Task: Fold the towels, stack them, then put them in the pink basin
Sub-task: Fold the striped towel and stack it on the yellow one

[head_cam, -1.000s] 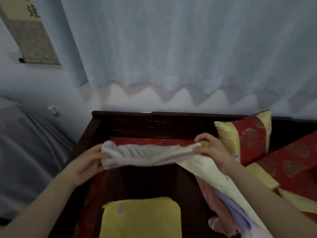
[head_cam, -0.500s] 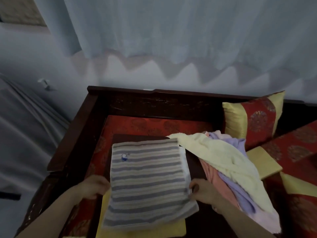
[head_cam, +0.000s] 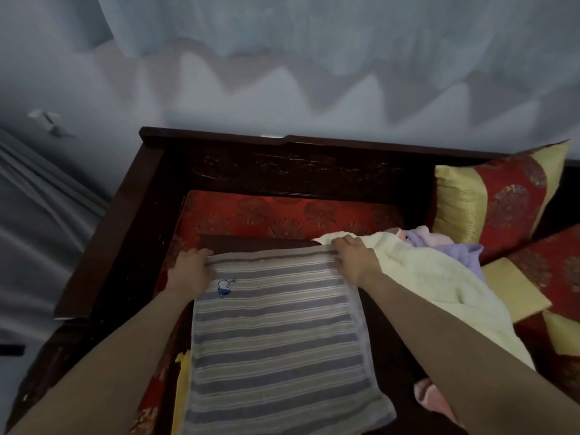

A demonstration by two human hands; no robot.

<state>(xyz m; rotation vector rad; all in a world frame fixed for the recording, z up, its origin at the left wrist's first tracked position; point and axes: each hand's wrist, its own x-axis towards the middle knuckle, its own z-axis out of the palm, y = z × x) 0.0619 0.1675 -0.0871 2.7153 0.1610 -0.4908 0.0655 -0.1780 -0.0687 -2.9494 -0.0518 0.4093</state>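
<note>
A grey-and-white striped towel (head_cam: pixel 276 334) with a small blue emblem lies spread flat on a dark board. It covers a folded yellow towel (head_cam: pixel 180 387), of which only a left strip shows. My left hand (head_cam: pixel 190 268) grips the striped towel's far left corner. My right hand (head_cam: pixel 354 259) grips its far right corner. To the right lies a heap of unfolded towels: a cream one (head_cam: pixel 439 284) on top, a lilac one (head_cam: pixel 461 254) behind it, and a pink one (head_cam: pixel 431 400) low under my right forearm. No pink basin is in view.
The dark wooden bench frame (head_cam: pixel 131 227) rises at the left and back. A red patterned cushion (head_cam: pixel 282 215) covers the seat. A red-and-gold pillow (head_cam: pixel 496 199) leans at the right. A pale curtain (head_cam: pixel 314 36) hangs behind, and grey fabric (head_cam: pixel 34 221) lies at the left.
The striped towel went from being held up between both hands to lying flat over the yellow towel. My hands have slid from its near corners to its far corners.
</note>
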